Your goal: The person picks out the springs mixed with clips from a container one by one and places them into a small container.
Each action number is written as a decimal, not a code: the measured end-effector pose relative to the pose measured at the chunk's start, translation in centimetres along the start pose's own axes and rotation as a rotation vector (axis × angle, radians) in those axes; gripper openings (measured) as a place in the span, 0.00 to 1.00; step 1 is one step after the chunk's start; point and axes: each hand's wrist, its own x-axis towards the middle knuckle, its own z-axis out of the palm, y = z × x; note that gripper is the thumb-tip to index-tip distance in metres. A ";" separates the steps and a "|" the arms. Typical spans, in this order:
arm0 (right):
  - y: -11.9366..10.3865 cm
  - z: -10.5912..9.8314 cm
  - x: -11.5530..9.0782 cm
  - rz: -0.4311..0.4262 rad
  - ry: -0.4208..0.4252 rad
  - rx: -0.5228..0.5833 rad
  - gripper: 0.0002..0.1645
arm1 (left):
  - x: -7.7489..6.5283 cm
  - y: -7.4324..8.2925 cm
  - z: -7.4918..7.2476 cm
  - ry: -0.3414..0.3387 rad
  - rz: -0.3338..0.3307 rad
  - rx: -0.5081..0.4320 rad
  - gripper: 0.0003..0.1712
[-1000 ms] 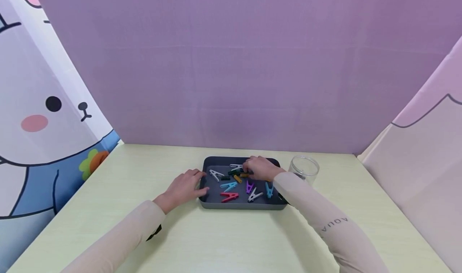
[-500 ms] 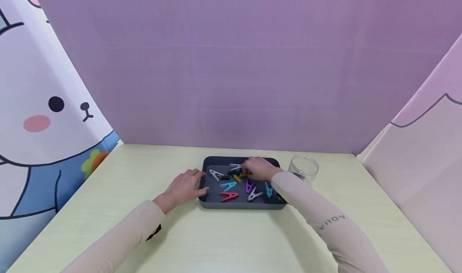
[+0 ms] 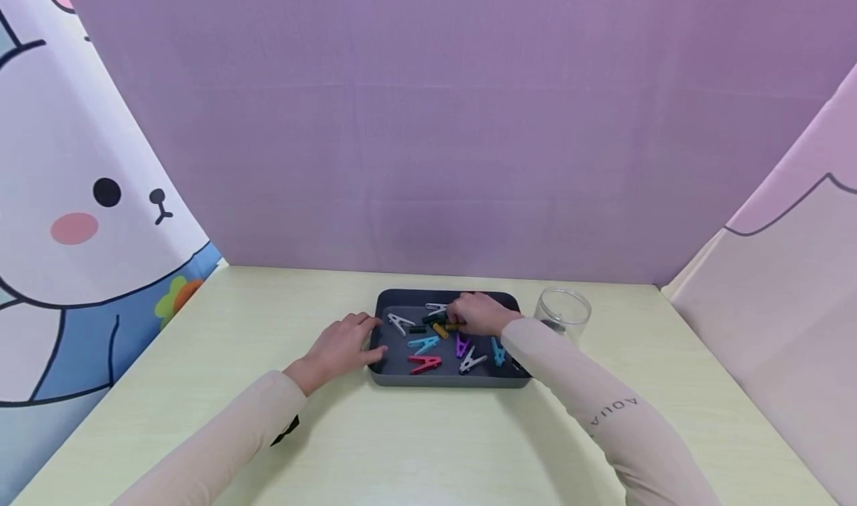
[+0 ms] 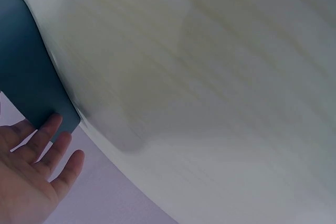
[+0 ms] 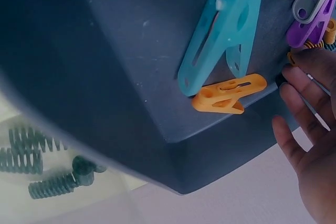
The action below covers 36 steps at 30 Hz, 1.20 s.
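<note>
A dark grey tray (image 3: 448, 381) holds clips and small springs. At its left edge rests my left hand (image 3: 341, 346), thumb over the rim; in the left wrist view its spread fingers touch the tray's outer wall (image 4: 31, 61). My right hand (image 3: 485, 314) reaches into the back of the tray. Its thumb and forefinger appear to pinch a yellow spring (image 3: 453, 327), partly hidden by the fingers. Just left of that hand lie a dark green spring (image 3: 434, 318), a second yellow spring (image 3: 440, 330) and a black-looking spring (image 3: 418, 330).
A clear glass jar (image 3: 565, 309) stands right of the tray, with dark springs (image 5: 52, 184) inside. Light blue (image 3: 425, 344), red (image 3: 425, 364), purple (image 3: 463, 345), white (image 3: 472, 360) and orange (image 5: 228, 94) clips lie in the tray. A purple cloth (image 3: 428, 156) hangs behind the table.
My right hand shifts very slightly left and down at the yellow spring. The left hand keeps its place on the tray's edge.
</note>
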 end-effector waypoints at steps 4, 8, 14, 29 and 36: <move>0.0 0.0 0.0 0.004 -0.004 0.000 0.05 | 0.1 0.0 0.0 0.001 -0.001 -0.003 0.33; 0.1 0.0 -0.1 0.005 -0.006 0.006 0.06 | 0.1 0.0 0.0 0.002 0.003 -0.002 0.33; 0.2 -0.2 -0.1 -0.013 0.016 0.010 0.06 | 0.0 0.2 -0.1 0.000 0.004 -0.007 0.33; 1.3 -1.6 -1.3 0.009 0.040 0.028 0.06 | 0.2 0.0 0.1 0.007 0.015 0.001 0.33; 2.1 -2.5 -2.5 0.011 0.088 0.042 0.08 | 0.3 0.1 0.1 -0.001 0.006 -0.005 0.33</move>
